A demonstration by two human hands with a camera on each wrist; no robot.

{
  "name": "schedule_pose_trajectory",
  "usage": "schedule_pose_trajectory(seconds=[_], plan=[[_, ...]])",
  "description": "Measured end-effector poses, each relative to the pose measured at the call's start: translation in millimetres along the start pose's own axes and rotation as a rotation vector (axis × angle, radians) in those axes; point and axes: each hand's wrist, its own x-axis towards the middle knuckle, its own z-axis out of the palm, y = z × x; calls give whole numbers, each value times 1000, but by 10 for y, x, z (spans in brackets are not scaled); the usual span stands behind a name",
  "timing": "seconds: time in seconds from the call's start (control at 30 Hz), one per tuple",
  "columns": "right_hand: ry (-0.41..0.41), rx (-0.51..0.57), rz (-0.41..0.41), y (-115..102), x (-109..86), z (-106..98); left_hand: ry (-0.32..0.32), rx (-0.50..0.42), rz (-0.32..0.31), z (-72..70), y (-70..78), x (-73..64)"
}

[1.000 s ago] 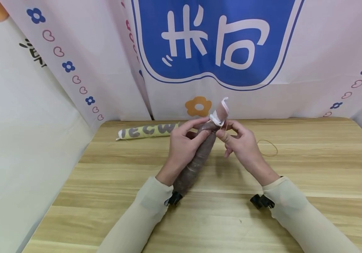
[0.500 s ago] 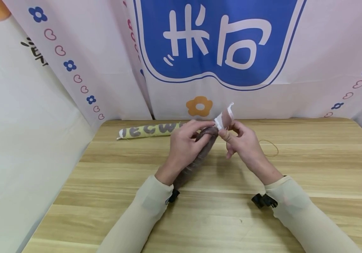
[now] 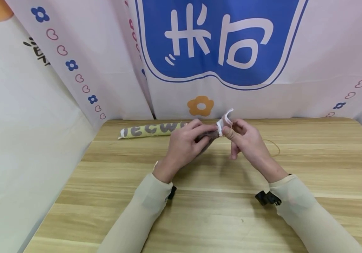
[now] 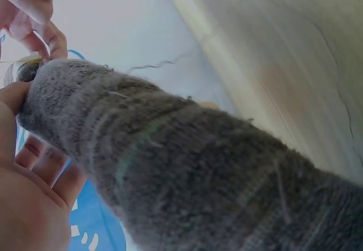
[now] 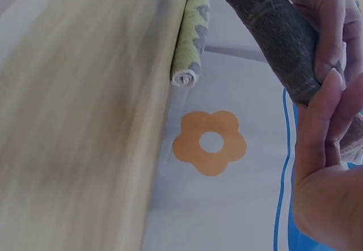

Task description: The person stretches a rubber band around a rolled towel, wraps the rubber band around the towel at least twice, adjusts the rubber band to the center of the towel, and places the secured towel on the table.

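My left hand (image 3: 184, 142) grips a tightly rolled grey-brown towel (image 4: 187, 149) near its far end. In the head view that hand and forearm hide most of the roll; the left wrist view shows its fuzzy length. A flap with white edging (image 3: 225, 123) sticks out beyond the fingers. My right hand (image 3: 248, 142) pinches at this same end, thumb and forefinger together. A thin yellowish rubber band (image 4: 31, 59) shows at the end of the roll, between the two hands.
Behind my left hand, a yellow rolled towel (image 3: 150, 130) with grey letters lies near the table's back edge. A loose rubber band (image 3: 277, 146) rests right of my right hand on the wooden table (image 3: 218, 218). A printed curtain (image 3: 168, 102) hangs behind.
The grey-brown roll has tilted, its near part passing out of sight behind my left hand and its flap dropping lower. My right hand has shifted slightly right, still at the roll's end.
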Motion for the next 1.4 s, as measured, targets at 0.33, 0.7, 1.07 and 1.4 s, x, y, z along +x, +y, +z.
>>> schedule_pose_trajectory(seconds=[0.33, 0.7, 1.07, 1.4], plan=[[-67, -59, 34, -50, 12, -109, -76, 95, 90, -21, -14, 6], [-127, -118, 83, 2, 43, -172, -256, 129, 92, -87, 10, 32], [-170, -56, 103, 63, 64, -230, -316, 150, 130, -76, 20, 50], [-201, -301, 106, 55, 97, -203, -302, 104, 114, -24, -22, -10]])
